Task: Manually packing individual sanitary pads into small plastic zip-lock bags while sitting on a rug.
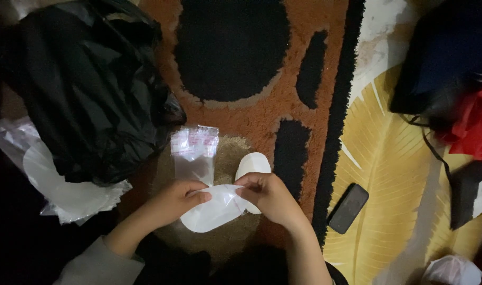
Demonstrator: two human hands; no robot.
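On the orange and black rug (262, 113), near its lower edge, the left hand (175, 200) and the right hand (267, 195) both pinch a white oval insole (212, 214) inside a thin clear sleeve (194, 153), which seems light, bendable and slippery, best gripped by its edges.

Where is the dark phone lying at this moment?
In the head view, the phone lies flat on the yellow leaf-patterned mat, right of the right hand and just past the rug's black border.
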